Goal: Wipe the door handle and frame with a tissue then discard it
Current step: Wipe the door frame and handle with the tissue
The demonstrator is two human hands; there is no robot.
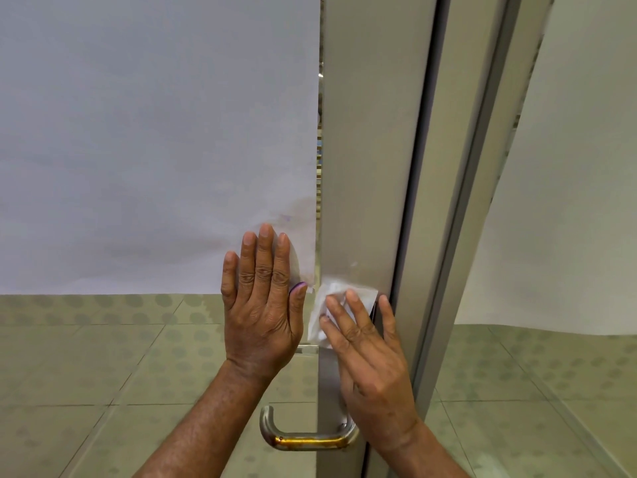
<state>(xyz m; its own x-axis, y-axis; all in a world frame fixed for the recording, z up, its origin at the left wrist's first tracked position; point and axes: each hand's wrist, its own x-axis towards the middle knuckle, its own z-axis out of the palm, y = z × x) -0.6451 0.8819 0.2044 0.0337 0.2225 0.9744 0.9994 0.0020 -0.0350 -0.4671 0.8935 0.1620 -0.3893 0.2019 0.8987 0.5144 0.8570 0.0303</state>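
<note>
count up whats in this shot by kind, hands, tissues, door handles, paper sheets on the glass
hands: 2, left hand flat on the glass, right hand pressing the tissue
tissues: 1, tissue on the door frame
door handles: 1, door handle
paper sheets: 2, left sheet, right sheet
total: 6

Soft, even light, bright and mostly sharp; the door frame (365, 132) bows with wide-angle distortion; handle (306, 439) glints.
</note>
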